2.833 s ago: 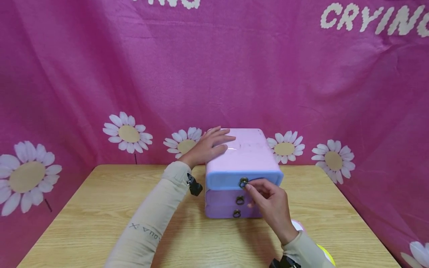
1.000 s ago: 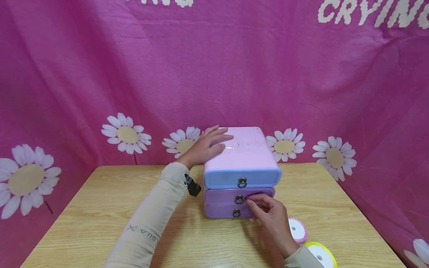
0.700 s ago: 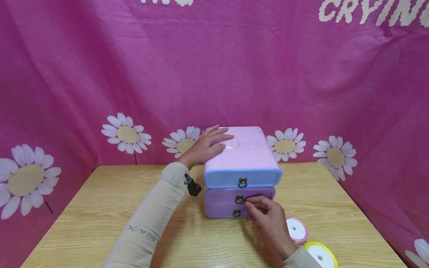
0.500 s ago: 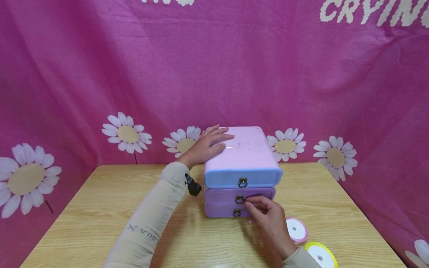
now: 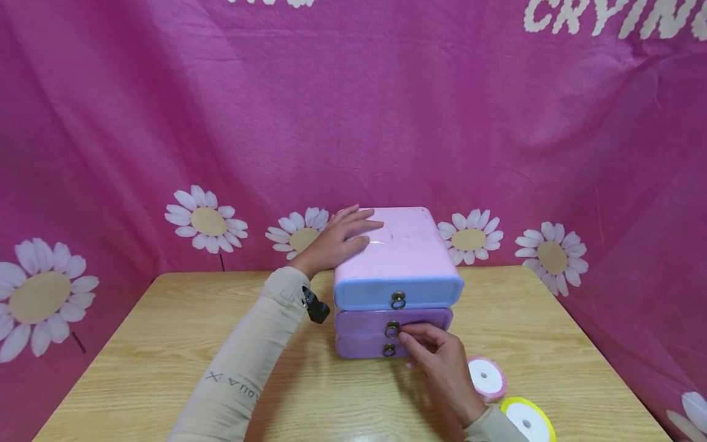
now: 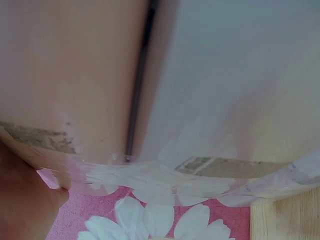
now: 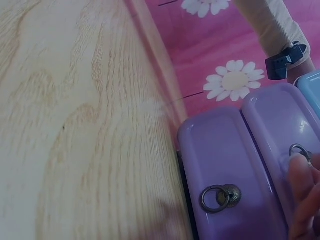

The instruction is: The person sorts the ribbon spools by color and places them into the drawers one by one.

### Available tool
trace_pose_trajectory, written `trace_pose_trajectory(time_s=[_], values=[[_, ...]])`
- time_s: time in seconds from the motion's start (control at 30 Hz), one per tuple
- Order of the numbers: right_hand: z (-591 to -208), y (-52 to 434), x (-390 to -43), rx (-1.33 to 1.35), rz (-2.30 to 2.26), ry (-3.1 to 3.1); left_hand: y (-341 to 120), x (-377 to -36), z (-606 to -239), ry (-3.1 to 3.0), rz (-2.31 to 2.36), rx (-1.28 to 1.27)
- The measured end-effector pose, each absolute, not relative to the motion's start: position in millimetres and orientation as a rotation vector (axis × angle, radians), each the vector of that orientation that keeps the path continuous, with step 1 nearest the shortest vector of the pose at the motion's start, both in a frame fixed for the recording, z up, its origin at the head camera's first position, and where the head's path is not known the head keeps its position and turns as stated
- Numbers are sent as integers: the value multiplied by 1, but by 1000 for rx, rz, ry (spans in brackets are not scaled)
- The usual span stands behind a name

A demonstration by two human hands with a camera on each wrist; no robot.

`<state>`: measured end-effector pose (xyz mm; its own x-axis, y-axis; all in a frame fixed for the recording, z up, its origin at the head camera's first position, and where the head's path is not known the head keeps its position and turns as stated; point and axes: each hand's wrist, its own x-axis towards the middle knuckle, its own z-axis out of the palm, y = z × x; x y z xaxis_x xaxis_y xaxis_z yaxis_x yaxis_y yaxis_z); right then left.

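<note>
A small three-drawer chest with a pink top (image 5: pixel 411 245) stands on the wooden table. Its top drawer (image 5: pixel 364 296) is blue, and the two below are purple, each with a bronze ring pull. My left hand (image 5: pixel 339 239) rests on the chest's top at the left, fingers spread. My right hand (image 5: pixel 444 365) pinches the ring pull (image 5: pixel 392 329) of the middle drawer (image 5: pixel 359 321) between thumb and index finger. In the right wrist view, thumb and fingers meet at that ring, while the bottom drawer's ring pull (image 7: pixel 215 198) hangs free beside them. The drawer fronts look closed.
Right of the chest lie a white spool with a pink edge (image 5: pixel 486 375) and another with a yellow edge (image 5: pixel 525 417), close to my right wrist. A pink curtain (image 5: pixel 353 123) with daisies hangs behind the wooden table (image 5: pixel 221 337).
My right hand has gone from the top drawer's ring pull down to the middle drawer's ring and stays there. Both spools now show more fully. My left hand has stayed on the chest.
</note>
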<state>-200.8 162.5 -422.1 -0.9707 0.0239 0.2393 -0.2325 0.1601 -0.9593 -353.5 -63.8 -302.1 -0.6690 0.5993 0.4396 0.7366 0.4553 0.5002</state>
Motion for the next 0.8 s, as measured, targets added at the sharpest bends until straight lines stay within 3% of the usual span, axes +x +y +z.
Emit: trace_pose_trajectory(time_s=[0.53,0.8], values=[[-424,160,-200,209,2056,-2176,-63,-353,-302,-2486,-1025,-1171],[-423,156,-202,36,2141,-2141,-63,-353,-302,-2486,-1026,-1170]])
